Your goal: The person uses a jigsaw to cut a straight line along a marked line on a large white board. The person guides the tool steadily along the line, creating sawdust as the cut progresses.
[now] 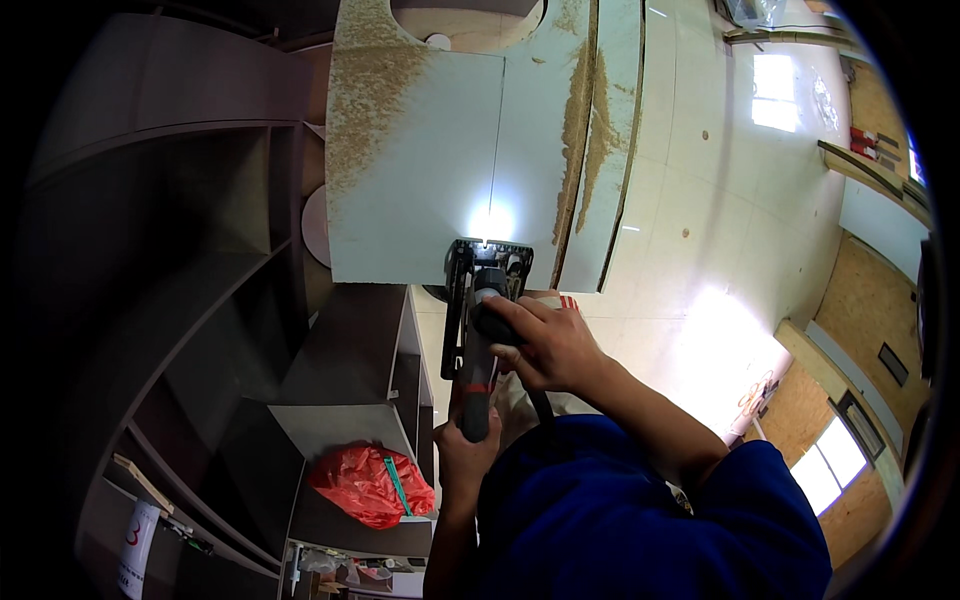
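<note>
Left hand (467,452) is wrapped round the back of a grey-and-black power saw (479,372), right hand (548,345) gripping further forward, its nose over the edge of a pale panel (420,190). Bright spot right ahead, thin dark line (498,130) beyond it, and honestly sawdust (375,90) everywhere up top. Crumpled red bag (360,485) sits lower left.

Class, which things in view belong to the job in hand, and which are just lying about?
Job in hand:
power tool, held by left hand and right hand
pale board with dark line

Apparently lying about:
red plastic bag
white cylinder, lower left
</note>
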`<state>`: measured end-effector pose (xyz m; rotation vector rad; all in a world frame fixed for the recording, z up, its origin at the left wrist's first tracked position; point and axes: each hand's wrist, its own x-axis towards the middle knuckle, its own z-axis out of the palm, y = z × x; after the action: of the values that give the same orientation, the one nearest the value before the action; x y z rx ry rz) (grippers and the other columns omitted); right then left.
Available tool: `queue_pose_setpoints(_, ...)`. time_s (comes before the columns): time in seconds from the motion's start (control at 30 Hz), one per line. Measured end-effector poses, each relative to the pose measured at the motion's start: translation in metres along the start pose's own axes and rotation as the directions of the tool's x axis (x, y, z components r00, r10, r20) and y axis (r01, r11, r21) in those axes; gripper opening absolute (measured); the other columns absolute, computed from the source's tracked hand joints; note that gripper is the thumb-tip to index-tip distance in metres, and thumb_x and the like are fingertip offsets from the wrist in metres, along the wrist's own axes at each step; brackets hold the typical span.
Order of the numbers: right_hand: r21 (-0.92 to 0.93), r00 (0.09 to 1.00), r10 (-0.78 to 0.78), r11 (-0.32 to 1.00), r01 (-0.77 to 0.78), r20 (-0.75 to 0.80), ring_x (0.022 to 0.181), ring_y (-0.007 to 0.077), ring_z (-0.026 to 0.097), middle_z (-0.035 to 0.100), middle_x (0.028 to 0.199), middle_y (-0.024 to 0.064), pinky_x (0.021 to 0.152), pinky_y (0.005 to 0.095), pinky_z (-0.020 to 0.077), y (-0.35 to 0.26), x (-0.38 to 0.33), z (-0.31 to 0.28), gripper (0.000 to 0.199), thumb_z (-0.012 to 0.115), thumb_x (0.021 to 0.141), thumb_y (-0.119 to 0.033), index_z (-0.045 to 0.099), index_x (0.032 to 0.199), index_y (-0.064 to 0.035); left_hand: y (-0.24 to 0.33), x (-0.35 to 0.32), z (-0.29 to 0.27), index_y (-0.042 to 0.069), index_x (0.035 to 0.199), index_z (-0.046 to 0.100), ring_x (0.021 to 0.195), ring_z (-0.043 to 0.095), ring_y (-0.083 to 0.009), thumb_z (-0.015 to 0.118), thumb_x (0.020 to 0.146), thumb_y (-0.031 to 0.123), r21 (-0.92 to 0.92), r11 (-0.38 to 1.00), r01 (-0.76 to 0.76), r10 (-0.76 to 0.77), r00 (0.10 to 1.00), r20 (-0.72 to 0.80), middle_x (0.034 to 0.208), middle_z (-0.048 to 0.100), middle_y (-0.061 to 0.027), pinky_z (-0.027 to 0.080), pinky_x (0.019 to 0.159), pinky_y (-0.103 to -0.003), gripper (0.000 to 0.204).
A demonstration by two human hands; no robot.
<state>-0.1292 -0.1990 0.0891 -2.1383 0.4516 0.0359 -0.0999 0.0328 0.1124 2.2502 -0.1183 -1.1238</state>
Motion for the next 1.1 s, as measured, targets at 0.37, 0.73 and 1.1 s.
queue_pose_setpoints(0.37,0.018,1.000,0.012,1.000,-0.012,-0.003,0.064,0.0288,0.064,0.061,0.086,0.0099,0.051,0.0401,0.0505,0.0001,0.0014,-0.0015,0.060,0.072,0.092,-0.032,0.053,0.144,-0.0076,0.0029,0.0010,0.0017,-0.003,0.081,0.070,0.063,0.074,-0.0336,0.079,0.084,0.027,0.005,1.000,-0.006,0.007,1.000,-0.027,0.063,0.067,-0.0189,0.056,0.058,-0.041,0.031)
queue_pose_setpoints(0.73,0.005,1.000,0.006,1.000,-0.006,-0.008,0.064,0.0288,0.064,0.061,0.086,0.0098,0.051,0.0400,0.0508,0.0008,0.0028,-0.0026,0.060,0.072,0.092,-0.033,0.053,0.144,-0.0085,-0.0004,0.0024,0.0026,-0.002,0.086,0.071,0.065,0.075,-0.0338,0.078,0.084,0.028,0.001,1.000,-0.010,0.010,1.000,-0.014,0.064,0.067,-0.0188,0.056,0.058,-0.041,0.031)
queue_pose_setpoints(1.1,0.004,1.000,0.006,1.000,-0.006,-0.003,0.064,0.0286,0.064,0.061,0.086,0.0097,0.052,0.0398,0.0510,0.0008,0.0049,-0.0055,0.060,0.072,0.091,-0.032,0.053,0.143,-0.0082,-0.0005,0.0035,0.0041,-0.002,0.091,0.071,0.063,0.075,-0.0309,0.078,0.084,0.025,-0.027,0.999,-0.028,0.027,0.999,-0.022,0.064,0.067,-0.0174,0.056,0.057,-0.039,0.028)
